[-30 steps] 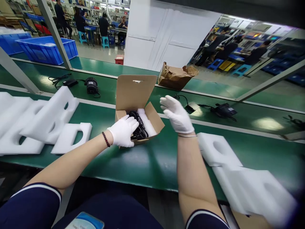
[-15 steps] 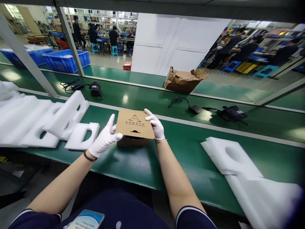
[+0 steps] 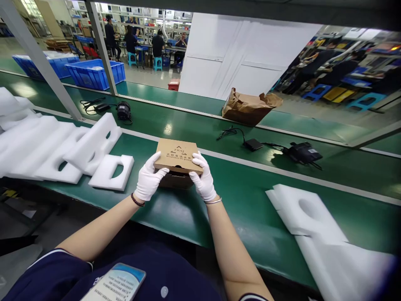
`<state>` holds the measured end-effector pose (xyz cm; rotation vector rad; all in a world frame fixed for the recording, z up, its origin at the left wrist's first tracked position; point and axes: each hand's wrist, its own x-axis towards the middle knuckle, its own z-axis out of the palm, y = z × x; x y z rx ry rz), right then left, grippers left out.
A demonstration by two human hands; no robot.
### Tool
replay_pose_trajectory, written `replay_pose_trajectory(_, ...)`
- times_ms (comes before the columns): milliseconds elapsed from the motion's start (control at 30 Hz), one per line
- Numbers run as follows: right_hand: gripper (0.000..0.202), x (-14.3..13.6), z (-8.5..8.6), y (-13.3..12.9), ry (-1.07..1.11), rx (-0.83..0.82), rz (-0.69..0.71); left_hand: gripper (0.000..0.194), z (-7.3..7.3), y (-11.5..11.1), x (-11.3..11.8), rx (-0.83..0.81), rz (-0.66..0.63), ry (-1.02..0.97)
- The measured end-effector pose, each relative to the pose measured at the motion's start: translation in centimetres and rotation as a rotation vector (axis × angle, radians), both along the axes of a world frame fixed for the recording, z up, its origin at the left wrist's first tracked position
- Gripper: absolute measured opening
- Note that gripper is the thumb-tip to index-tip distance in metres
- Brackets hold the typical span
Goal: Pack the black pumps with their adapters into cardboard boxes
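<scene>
A brown cardboard box [image 3: 176, 146], printed "ZKSJ" and "Brushless DC pump", sits on the green bench in front of me. Its lid lies over the top, and a dark gap shows beneath the lid's front edge. My white-gloved left hand [image 3: 149, 177] grips the front left corner, thumb at the lid's front edge and fingers along the side. On the front right corner, my right hand [image 3: 203, 177], also gloved, holds the box the same way. What is inside the box is hidden.
White foam pieces with cut-outs [image 3: 111, 172] pile up at left; more foam [image 3: 308, 207] lies at right. Behind are a black pump [image 3: 124, 110], another black device with a cable [image 3: 302, 152], an open paper-lined carton [image 3: 249, 108], blue crates [image 3: 94, 74] and a metal post [image 3: 102, 48].
My left hand, spread beside the box before, has closed on its front left corner. The right hand has come down to the front right corner, its thumb now at the front. The lid sits flatter.
</scene>
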<state>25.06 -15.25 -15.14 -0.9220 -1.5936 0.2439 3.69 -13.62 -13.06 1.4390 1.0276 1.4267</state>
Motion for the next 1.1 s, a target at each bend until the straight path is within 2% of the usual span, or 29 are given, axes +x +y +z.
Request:
replay_pose_trajectory(100,0.025,-0.4,-0.6,0.0,0.044,0.047,0.009,0.064,-1.6,0.2,-0.2,0.153,0.099,0.084)
replay_pose_trajectory(233,0.018,-1.1,-1.7,-0.2,0.128,0.115,-0.016,0.073,-3.2,0.8,-1.1,0.289,-0.021,0.149)
replay_pose_trajectory(300,0.019,-1.4,-2.2,-0.2,0.163,0.154,-0.022,0.076,-3.2,1.0,-1.6,0.349,-0.068,0.183)
replay_pose_trajectory(367,0.021,-1.5,-2.5,-0.1,0.18,0.17,-0.019,0.067,-2.6,0.9,-1.8,0.359,-0.071,0.216)
replay_pose_trajectory(467,0.024,-1.7,-2.8,-0.2,0.208,0.133,-0.026,0.051,-1.5,0.6,-1.4,0.269,-0.016,0.215)
replay_pose_trajectory(533,0.024,-1.7,-2.8,-0.4,0.224,0.094,-0.049,0.047,-1.1,0.5,-1.2,0.242,0.021,0.184)
replay_pose_trajectory(667,0.021,-1.4,-3.1,-0.6,0.211,0.032,-0.097,0.043,-1.6,0.9,-1.9,0.38,-0.018,0.236)
replay_pose_trajectory(767,0.032,-0.7,-3.4,-0.5,0.159,0.014,-0.043,0.049,-2.2,1.5,-3.0,0.458,-0.077,0.418)
replay_pose_trajectory(833,0.043,-0.2,-3.5,-0.3,0.104,0.051,-0.009,0.042,-2.3,1.9,-3.5,0.463,-0.088,0.513)
replay_pose_trajectory(967,0.042,0.2,-2.8,0.0,-0.006,0.169,-0.083,0.029,-1.7,2.7,-3.6,0.513,-0.103,0.565)
replay_pose_trajectory(1100,0.026,-1.0,0.1,-0.4,-0.209,0.122,-0.224,0.022,-0.8,2.9,-3.3,0.547,-0.081,0.578)
